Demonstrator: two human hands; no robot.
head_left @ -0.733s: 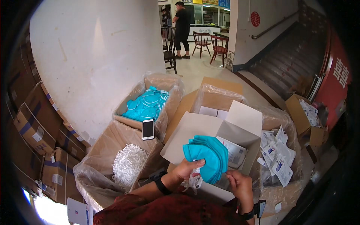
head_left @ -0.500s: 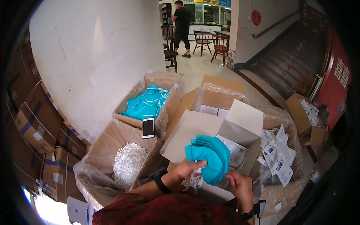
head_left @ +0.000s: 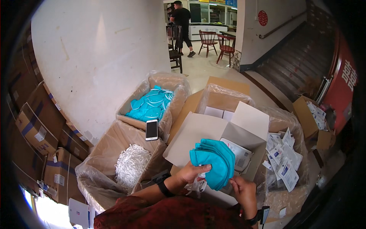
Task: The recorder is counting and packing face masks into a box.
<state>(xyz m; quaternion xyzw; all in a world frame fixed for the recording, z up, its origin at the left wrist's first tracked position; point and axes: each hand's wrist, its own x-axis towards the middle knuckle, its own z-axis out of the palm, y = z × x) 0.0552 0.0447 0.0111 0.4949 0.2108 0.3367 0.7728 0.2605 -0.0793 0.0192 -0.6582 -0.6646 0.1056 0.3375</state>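
A fanned stack of teal masks (head_left: 217, 164) is grasped in the grip of the left hand (head_left: 191, 173), over an open pale box (head_left: 196, 133); white straps (head_left: 196, 186) are bunched below that hand. The right hand (head_left: 245, 189) is positioned at the stack's lower right edge; whether its grip is closed on it cannot be told. Farther off, a phone (head_left: 151, 130) is propped at a plastic-lined carton (head_left: 164, 79), in which loose teal masks (head_left: 152, 102) are heaped; beyond, chairs (head_left: 207, 38) are seen.
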